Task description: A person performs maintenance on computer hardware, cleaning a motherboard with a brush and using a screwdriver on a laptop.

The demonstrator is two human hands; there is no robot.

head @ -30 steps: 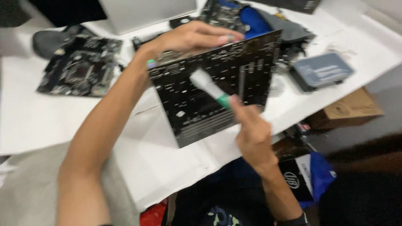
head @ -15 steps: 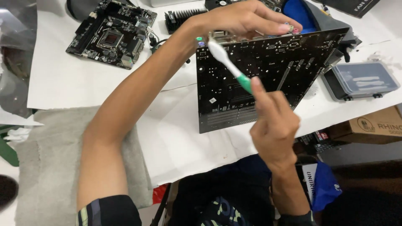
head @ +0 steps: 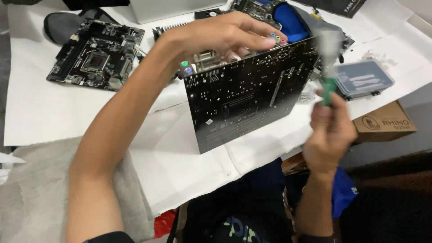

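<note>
Left hand: the left hand point(head: 225, 36) gripped the top edge of a black motherboard point(head: 252, 90), fingers curled over the port end.
Motherboard: it stood tilted on edge above the white paper-covered table point(head: 180, 153), its solder side facing the person.
Right hand: the right hand point(head: 330, 135) was closed around the green handle of a toothbrush point(head: 328, 67), held upright just right of the board; the brush head was blurred.
Far left: a second motherboard point(head: 94, 56) lay flat on the table, well apart from the hands.
Right: a clear plastic case point(head: 362, 78) sat beyond the brush, with a cardboard box point(head: 384, 121) nearer at the table edge.
Near left: a grey cloth point(head: 31, 193) lay under the left forearm.
</note>
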